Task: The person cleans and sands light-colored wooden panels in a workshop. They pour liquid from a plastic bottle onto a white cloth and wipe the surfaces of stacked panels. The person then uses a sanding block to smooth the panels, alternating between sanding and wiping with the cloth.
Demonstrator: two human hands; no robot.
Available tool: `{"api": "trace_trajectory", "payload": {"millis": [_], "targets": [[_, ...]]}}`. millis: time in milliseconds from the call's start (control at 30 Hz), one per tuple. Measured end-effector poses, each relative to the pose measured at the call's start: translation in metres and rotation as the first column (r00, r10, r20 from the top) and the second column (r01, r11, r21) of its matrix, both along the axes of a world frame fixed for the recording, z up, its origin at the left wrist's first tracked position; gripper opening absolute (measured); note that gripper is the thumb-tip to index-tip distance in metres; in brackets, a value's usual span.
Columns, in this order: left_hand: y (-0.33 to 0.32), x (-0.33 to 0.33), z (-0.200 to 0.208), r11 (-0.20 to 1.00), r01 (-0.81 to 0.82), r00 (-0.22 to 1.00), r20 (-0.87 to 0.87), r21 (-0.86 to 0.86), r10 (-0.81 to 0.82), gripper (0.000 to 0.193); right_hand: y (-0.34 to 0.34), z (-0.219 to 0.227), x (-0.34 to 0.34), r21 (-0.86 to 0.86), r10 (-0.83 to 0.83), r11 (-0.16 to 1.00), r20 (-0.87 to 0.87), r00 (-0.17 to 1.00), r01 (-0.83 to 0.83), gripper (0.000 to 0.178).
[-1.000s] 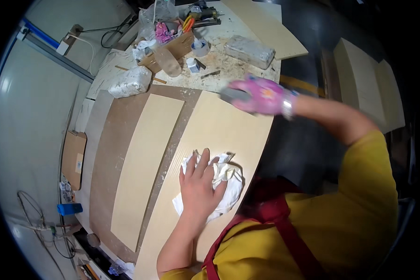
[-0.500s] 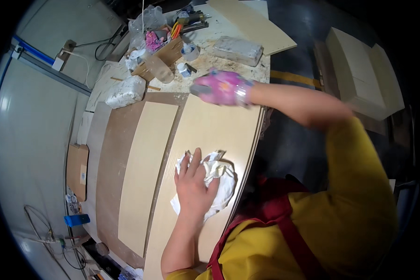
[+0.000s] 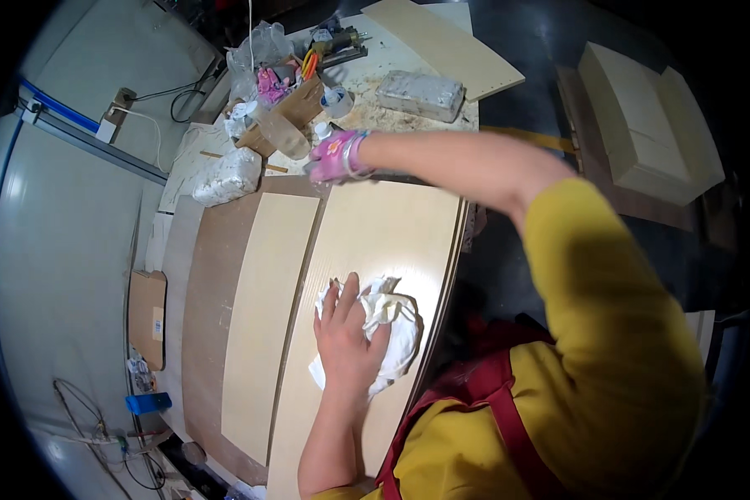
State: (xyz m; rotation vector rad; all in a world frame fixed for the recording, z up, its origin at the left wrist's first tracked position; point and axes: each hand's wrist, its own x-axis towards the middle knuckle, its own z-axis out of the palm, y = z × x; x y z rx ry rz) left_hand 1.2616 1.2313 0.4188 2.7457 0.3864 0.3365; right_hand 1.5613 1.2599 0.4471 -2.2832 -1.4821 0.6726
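My bare left hand (image 3: 346, 333) lies with its fingers spread over a crumpled white cloth (image 3: 400, 333). The cloth rests on the top one of some stacked pale wood-grain boards (image 3: 392, 225). My right hand (image 3: 335, 157), in a pink glove with a flower print, is past the far end of these boards. It is in front of a small white-capped bottle (image 3: 323, 130) and hides most of it; whether they touch I cannot tell. Its fingers are blurred and partly hidden. A narrower pale board (image 3: 267, 308) lies to the left of the stack.
A clear bottle (image 3: 282, 133) leans by a cardboard piece (image 3: 300, 104). Behind are a tape roll (image 3: 336, 102) and a power tool (image 3: 337, 40). A plastic-wrapped block (image 3: 421, 94) and a white bundle (image 3: 227, 177) flank them. More boards (image 3: 642, 125) are stacked at far right.
My right hand has moved left, from above the far edge of the boards to the small bottle. My left hand stays on the cloth. The whole view has shifted slightly.
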Motion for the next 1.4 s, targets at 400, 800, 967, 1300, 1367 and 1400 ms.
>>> {"api": "trace_trajectory", "payload": {"millis": [400,800,967,1300,1367,1400], "targets": [[0.006,-0.006,-0.005,0.999,-0.016,0.999,0.038,-0.03,0.017,0.032,-0.055,-0.038,0.029,-0.09,-0.077,0.992,0.166,0.983,0.093,0.061],[0.001,-0.012,0.0,0.997,-0.058,0.998,0.032,-0.043,0.059,0.038,-0.124,-0.042,0.034,0.226,-0.091,0.974,0.272,0.958,0.028,0.059],[0.001,-0.012,-0.004,0.998,-0.058,0.998,-0.005,-0.021,0.058,0.039,-0.169,-0.013,-0.048,0.245,-0.048,0.967,0.459,0.887,-0.075,0.056],[0.001,-0.014,-0.005,0.998,-0.052,0.999,-0.007,-0.043,0.052,0.04,-0.184,-0.01,-0.031,0.295,-0.12,0.956,0.359,0.925,0.01,0.061],[0.005,-0.014,-0.007,0.998,-0.029,1.0,-0.006,-0.047,0.029,0.038,-0.179,-0.024,-0.037,0.247,-0.171,0.964,0.277,0.945,0.102,0.06],[0.004,-0.009,-0.006,0.999,-0.017,1.0,0.011,-0.046,0.017,0.037,-0.169,-0.025,-0.015,0.274,-0.163,0.954,0.134,0.977,0.121,0.058]]}}
